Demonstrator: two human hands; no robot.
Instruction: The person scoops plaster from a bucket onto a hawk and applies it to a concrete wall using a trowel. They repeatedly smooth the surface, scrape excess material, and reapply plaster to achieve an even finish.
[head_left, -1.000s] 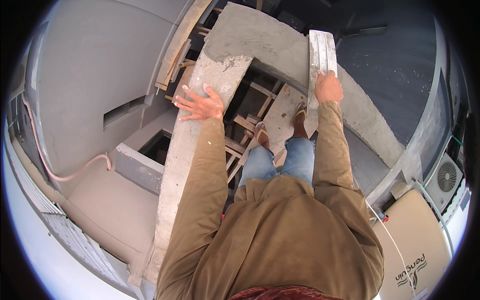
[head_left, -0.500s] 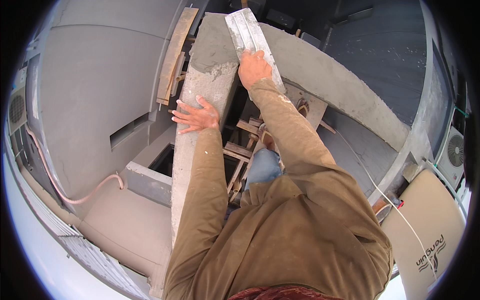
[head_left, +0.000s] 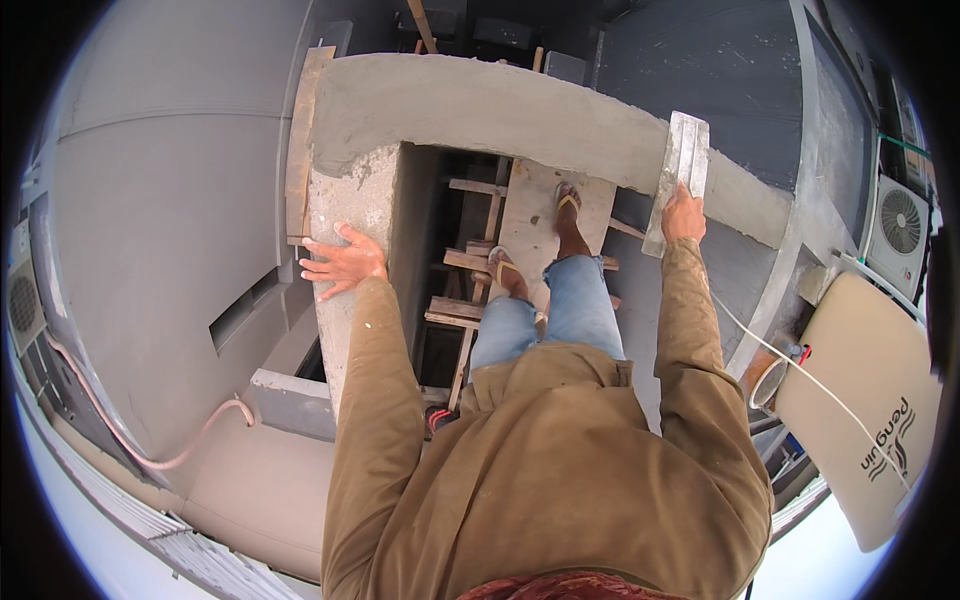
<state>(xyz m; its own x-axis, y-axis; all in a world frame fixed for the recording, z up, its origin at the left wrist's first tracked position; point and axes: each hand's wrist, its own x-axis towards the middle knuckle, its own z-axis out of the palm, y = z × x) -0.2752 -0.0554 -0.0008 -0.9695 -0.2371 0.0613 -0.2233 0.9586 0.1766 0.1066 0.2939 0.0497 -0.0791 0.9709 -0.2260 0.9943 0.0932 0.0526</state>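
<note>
My right hand (head_left: 684, 216) is closed around a long metal plastering trowel (head_left: 688, 145). The trowel lies across the right part of a wall top coated in smooth grey mortar (head_left: 500, 105), its blade overhanging the near edge. My left hand (head_left: 346, 262) rests with fingers spread on the rough, bare concrete top of the left wall (head_left: 350, 195). Fresh mortar meets that bare concrete at the corner, ahead of the left hand. The trowel's underside is hidden.
I stand in sandals on a board (head_left: 535, 215) between the walls, with wooden scaffold pieces (head_left: 455, 310) and dark gaps below. A wooden plank (head_left: 305, 145) leans outside the left wall. On the right are a beige tank (head_left: 855, 400), a white cable (head_left: 800, 365) and an air-conditioner unit (head_left: 897, 240).
My right hand has carried the trowel from the corner rightward along the mortared wall top. My left hand stays on the concrete. The view has shifted, and more of my legs shows.
</note>
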